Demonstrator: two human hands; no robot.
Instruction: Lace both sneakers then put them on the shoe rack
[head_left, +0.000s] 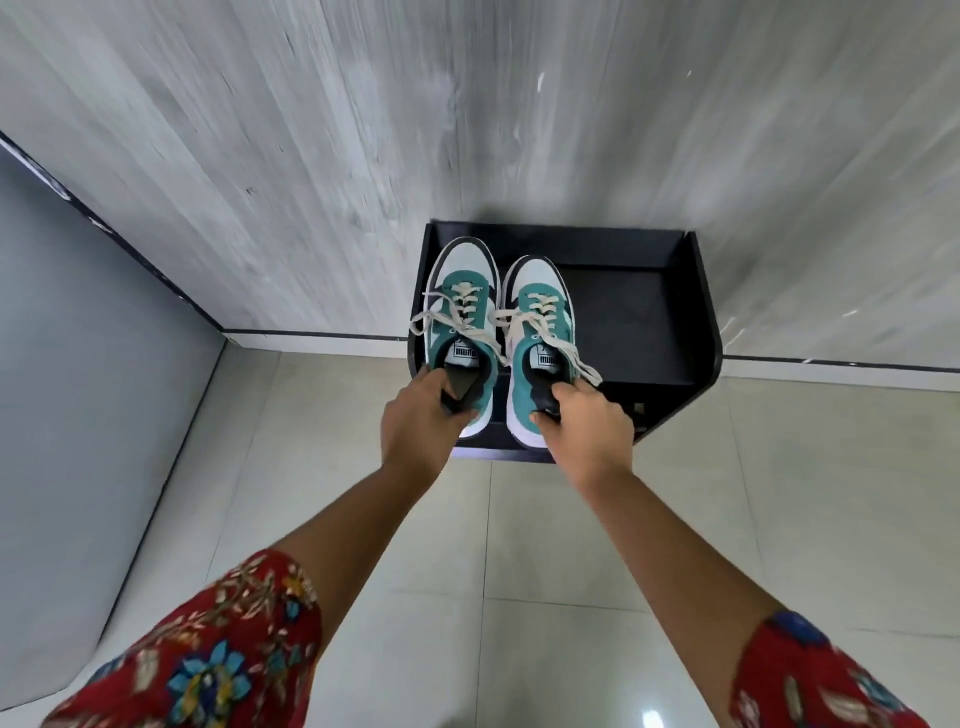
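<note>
Two teal, white and black sneakers with cream laces tied in bows are side by side over the left half of a black shoe rack (649, 317), toes toward the wall. My left hand (418, 423) grips the heel of the left sneaker (460, 301). My right hand (584, 423) grips the heel of the right sneaker (540, 327). Whether the soles rest on the rack's top shelf, I cannot tell. The fingertips of both hands are hidden inside the shoe collars.
The rack stands against a grey streaked wall (311, 156) on a pale tiled floor (571, 545). A grey panel (78, 364) with a dark edge runs along the left. The right half of the rack's shelf is bare.
</note>
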